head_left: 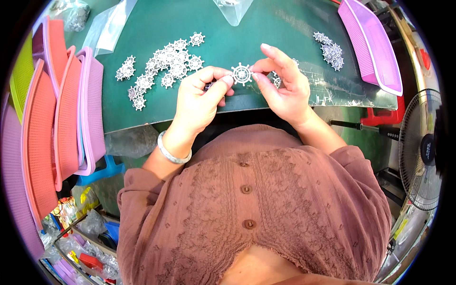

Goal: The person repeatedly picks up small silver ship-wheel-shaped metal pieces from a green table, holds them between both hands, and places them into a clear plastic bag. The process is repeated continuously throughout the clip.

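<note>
From afar I see, well left of the silver wheel charm, stacked baskets; nearer it, a pile of similar charms. The left hand narrowly pinches its left edge, the right hand its right. Well right of it lie a charm cluster, then a purple basket.

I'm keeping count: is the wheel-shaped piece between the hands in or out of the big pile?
Out: the piece is held between the left hand and right hand, apart from the big pile.
</note>
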Motion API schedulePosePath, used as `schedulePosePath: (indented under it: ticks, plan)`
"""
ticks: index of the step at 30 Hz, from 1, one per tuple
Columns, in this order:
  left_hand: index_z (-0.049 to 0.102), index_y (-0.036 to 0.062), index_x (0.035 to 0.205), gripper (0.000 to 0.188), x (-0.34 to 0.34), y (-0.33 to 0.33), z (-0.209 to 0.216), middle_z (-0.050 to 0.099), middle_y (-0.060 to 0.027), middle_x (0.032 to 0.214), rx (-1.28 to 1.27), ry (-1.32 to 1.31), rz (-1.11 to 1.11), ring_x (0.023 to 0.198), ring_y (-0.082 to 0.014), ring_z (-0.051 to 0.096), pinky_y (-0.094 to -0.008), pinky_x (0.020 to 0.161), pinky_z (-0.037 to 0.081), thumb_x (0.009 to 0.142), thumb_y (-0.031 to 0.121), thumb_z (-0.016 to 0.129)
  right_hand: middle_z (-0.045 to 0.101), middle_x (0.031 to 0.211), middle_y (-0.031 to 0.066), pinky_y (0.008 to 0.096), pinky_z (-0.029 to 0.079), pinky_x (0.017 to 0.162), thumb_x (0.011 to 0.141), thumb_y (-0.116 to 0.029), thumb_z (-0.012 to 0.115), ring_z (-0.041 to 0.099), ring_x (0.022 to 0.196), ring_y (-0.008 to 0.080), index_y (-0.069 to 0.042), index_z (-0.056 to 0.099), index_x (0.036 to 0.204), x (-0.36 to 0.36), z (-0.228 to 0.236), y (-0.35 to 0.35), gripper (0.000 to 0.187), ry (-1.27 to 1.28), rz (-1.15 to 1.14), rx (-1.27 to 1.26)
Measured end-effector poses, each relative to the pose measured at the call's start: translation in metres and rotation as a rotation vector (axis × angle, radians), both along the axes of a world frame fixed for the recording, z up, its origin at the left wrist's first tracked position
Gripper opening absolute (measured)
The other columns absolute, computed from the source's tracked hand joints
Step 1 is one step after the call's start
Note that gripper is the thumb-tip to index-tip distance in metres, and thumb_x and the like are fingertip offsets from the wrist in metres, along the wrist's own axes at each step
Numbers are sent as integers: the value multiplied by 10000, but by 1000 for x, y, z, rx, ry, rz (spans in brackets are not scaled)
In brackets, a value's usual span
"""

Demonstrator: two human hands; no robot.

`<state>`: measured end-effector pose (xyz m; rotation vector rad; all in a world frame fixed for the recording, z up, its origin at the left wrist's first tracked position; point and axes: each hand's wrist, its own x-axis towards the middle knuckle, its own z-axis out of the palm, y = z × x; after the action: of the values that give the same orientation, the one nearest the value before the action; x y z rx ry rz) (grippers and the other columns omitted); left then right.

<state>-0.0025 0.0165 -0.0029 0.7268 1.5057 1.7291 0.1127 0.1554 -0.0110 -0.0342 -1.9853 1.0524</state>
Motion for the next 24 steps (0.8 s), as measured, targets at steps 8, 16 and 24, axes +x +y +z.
schedulePosePath:
  ticks: [8,16,24]
  plan:
    - [598,13,873,155,-5,6,-6,588,-34,759,-10,-164,-17,637,-93,547,-204,506,418,884,153,534,597,745,73,284,477,633,675,100,615,595,665,201,-21,505,1159,-16,34,20,511,6,-68,180]
    - [602,5,864,146,-4,3,-16,595,-38,770,1,-82,-19,647,-86,554,-199,493,428,878,139,549,605,748,67,347,459,622,705,27,585,550,687,251,-30,507,1149,-78,88,55,454,48,-155,604]
    - [605,4,860,146,-6,-1,-22,593,-36,765,32,-20,-49,649,-84,555,-199,498,436,878,136,548,571,671,-15,306,410,662,711,-91,556,516,751,182,-71,522,1123,-120,94,75,413,-212,-264,1222]
